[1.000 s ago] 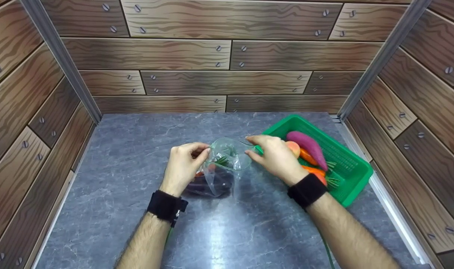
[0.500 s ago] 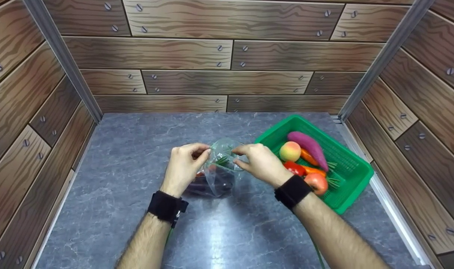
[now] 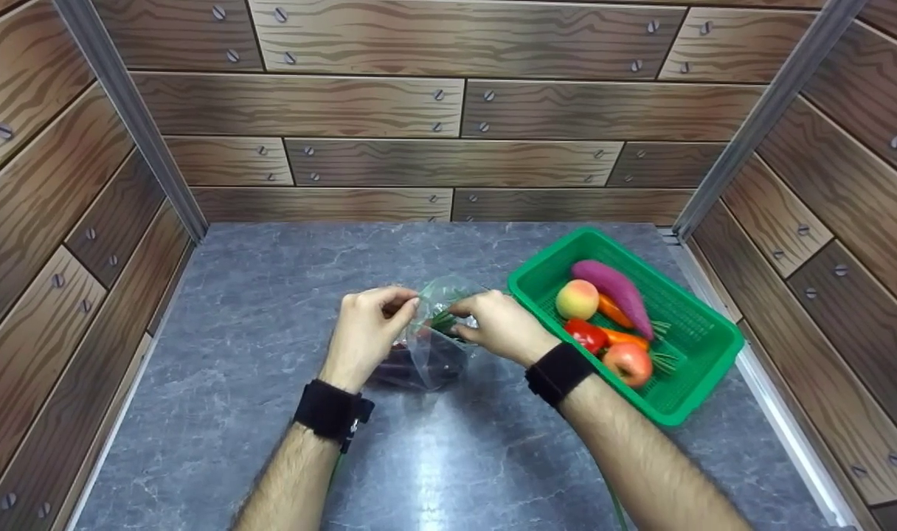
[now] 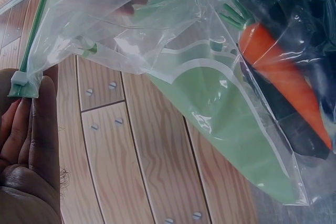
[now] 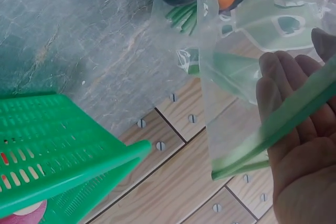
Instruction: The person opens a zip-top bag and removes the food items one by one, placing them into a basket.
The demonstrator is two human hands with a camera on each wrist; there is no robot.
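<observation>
My left hand [image 3: 367, 324] pinches a corner of a clear zip bag [image 4: 126, 35], right by the white slider [image 4: 20, 80] on its green zip strip. Inside the bag lie a dark purple eggplant [image 3: 400, 369] and an orange carrot [image 4: 278, 61] with green tops. The mouth of the bag stands open. My right hand [image 3: 504, 328] reaches into it from the right, thumb and fingers apart near green stalks [image 3: 442, 321]. In the right wrist view, the fingers show through the film, and the green strip crosses in front of the palm.
A green plastic basket [image 3: 703, 383] stands at the right. It holds a purple sweet potato [image 3: 614, 291], a peach [image 3: 577, 299], a red pepper [image 3: 586, 335], carrots [image 3: 622, 339] and an apple [image 3: 628, 364]. Wood-patterned walls [image 3: 375, 107] surround the grey table [image 3: 286, 258].
My right hand has moved left from beside the basket into the mouth of the bag, uncovering the peach, pepper and apple. The left hand keeps its pinch on the corner.
</observation>
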